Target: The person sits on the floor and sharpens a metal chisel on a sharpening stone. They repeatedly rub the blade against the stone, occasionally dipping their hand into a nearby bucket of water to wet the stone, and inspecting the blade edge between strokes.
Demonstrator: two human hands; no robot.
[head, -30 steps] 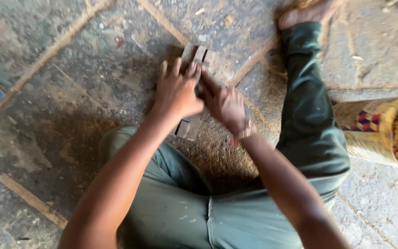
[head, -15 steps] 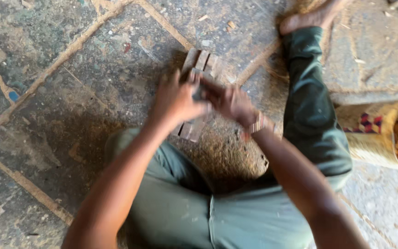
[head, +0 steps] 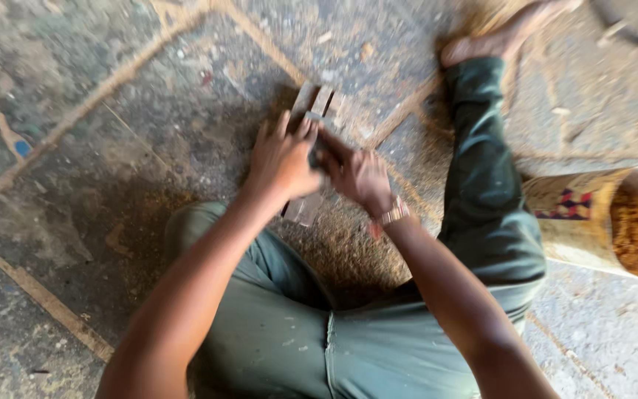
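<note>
- Two hands meet over a flat grey-brown wooden piece made of narrow slats (head: 317,103) that lies on the stone floor (head: 112,133) between my legs
- my left hand (head: 280,159) lies palm down on it, fingers spread flat, gripping nothing that I can see
- my right hand (head: 359,176) is curled against the left; whether it grips anything I cannot tell, the view is blurred
- sawdust (head: 348,251) is spread around the wood
- a round hollow wooden drum with a coloured band (head: 599,218) lies on its side beside my right knee
</note>
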